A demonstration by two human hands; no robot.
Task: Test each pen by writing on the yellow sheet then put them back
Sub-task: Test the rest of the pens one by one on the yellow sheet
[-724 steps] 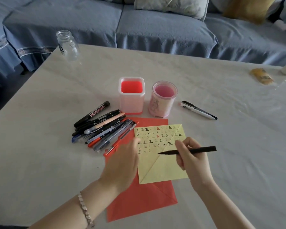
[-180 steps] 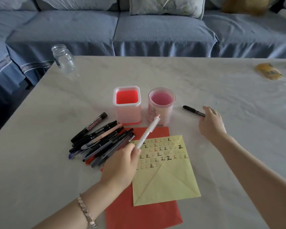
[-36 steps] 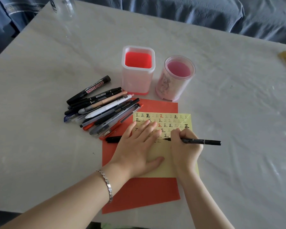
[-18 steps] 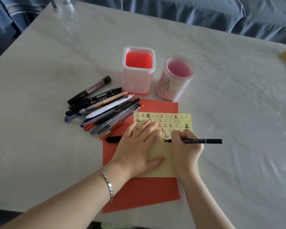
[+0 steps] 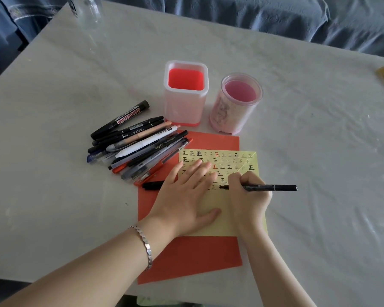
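— On the near middle of the table (image 5: 319, 151), we are pressing the yellow sheet (image 5: 220, 202) flat with our left hand (image 5: 186, 196), fingers straight and spread.
— And our right hand (image 5: 249, 200) is pinching the black pen (image 5: 271, 187), its tip touching the lowest row of marks.
— Characters are filling the far half, so we are judging many pens tested.
— Yet the pile of pens (image 5: 142, 147) is lying left of the sheet, and no pen is showing in the square holder (image 5: 185, 96) or the round holder (image 5: 236, 103) beyond. Putting them back is looking wholly undone.

Matt paper yellow sheet (image 5: 242, 220), translucent plastic square pen holder (image 5: 185, 103), metal bracelet (image 5: 145, 244).
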